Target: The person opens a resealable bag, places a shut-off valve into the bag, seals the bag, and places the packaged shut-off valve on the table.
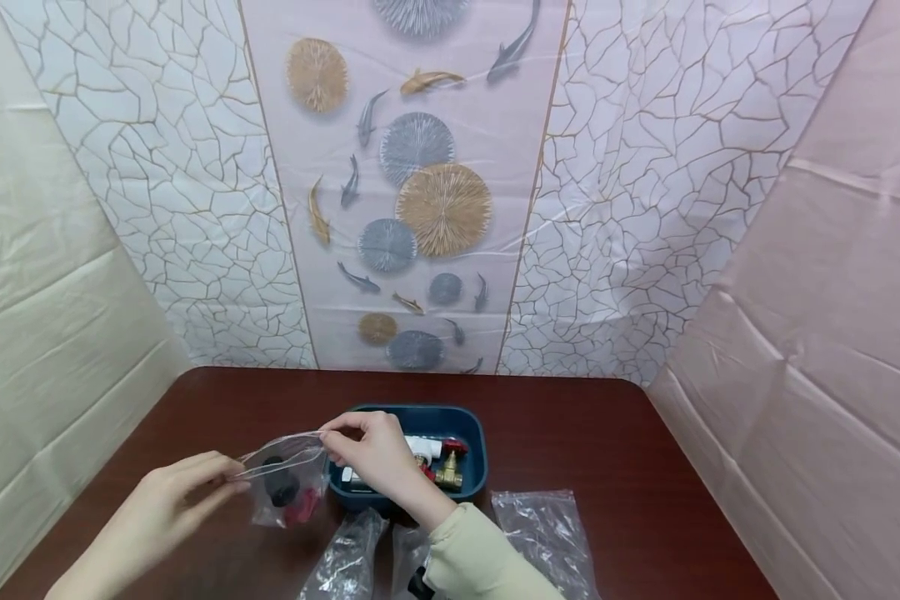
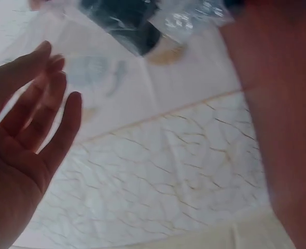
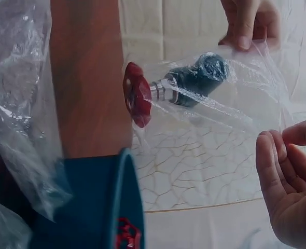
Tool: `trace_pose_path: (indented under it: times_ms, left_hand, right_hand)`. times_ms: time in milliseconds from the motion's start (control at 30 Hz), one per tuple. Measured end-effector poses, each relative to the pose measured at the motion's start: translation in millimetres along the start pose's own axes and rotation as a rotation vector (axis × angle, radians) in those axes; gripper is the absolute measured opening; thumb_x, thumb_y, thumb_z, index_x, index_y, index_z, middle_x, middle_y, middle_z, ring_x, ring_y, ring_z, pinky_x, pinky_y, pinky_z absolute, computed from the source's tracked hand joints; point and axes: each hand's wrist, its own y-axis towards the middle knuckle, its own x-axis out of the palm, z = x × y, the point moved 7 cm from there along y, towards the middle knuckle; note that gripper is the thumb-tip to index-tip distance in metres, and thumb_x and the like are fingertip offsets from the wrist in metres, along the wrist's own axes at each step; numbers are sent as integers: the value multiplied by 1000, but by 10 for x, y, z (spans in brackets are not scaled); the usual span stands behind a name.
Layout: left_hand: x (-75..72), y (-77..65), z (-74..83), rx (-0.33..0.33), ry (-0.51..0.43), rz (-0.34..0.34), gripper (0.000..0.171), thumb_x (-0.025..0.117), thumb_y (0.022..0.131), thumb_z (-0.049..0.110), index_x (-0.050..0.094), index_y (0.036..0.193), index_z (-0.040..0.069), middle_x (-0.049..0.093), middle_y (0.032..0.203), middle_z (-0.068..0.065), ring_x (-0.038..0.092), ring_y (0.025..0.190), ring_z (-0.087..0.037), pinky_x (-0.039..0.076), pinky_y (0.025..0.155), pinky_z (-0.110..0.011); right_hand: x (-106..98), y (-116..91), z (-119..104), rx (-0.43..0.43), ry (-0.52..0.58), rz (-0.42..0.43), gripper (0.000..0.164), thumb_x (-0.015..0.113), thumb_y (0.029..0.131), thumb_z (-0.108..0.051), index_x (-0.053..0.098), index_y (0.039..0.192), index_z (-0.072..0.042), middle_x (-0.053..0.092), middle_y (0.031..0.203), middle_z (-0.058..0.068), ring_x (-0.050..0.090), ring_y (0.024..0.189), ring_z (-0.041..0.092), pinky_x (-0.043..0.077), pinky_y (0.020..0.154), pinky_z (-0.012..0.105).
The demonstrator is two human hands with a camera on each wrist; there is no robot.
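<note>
A clear plastic bag [image 1: 311, 467] hangs between my hands, its mouth spread wide. My left hand [image 1: 167, 500] pinches the left side of the mouth, and my right hand [image 1: 382, 458] pinches the right side between thumb and fingertips. Inside the bag lies a valve with a dark green body [image 3: 194, 80] and a red handwheel [image 3: 137, 95], the handwheel at the bag's lower end. In the left wrist view the dark valve body [image 2: 127, 21] is cut off by the top edge. My right forearm crosses the front of a blue bin [image 1: 483, 454], hiding part of its contents.
Inside the bin are a brass valve [image 1: 448, 477] with a red handwheel and a white pipe fitting [image 1: 427, 447]. Along the near side of the brown table [image 1: 570, 433] lie clear bags [image 1: 543, 529], one with a black part [image 1: 418, 585]. Patterned cloth [image 1: 435, 333] hangs behind the table.
</note>
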Motion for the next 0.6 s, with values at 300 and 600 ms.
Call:
trace_pose_path:
  times_ms: [300, 600]
  left_hand:
    - [105, -267, -272, -35, -10, 10, 48, 79, 59, -9, 66, 93, 22, 64, 88, 12, 60, 80, -1, 42, 72, -11]
    - [223, -417, -329, -54, -11, -45, 45, 80, 62, -5, 65, 92, 26, 61, 87, 17, 57, 79, 2, 41, 70, -11]
  right_hand:
    - [163, 27, 314, 46, 17, -35, 16, 62, 90, -27, 73, 94, -16, 68, 77, 0, 63, 64, 12, 51, 59, 25]
    - [238, -7, 533, 105, -4, -15, 12, 63, 88, -23, 73, 89, -17, 66, 68, -6, 63, 60, 9, 50, 56, 25]
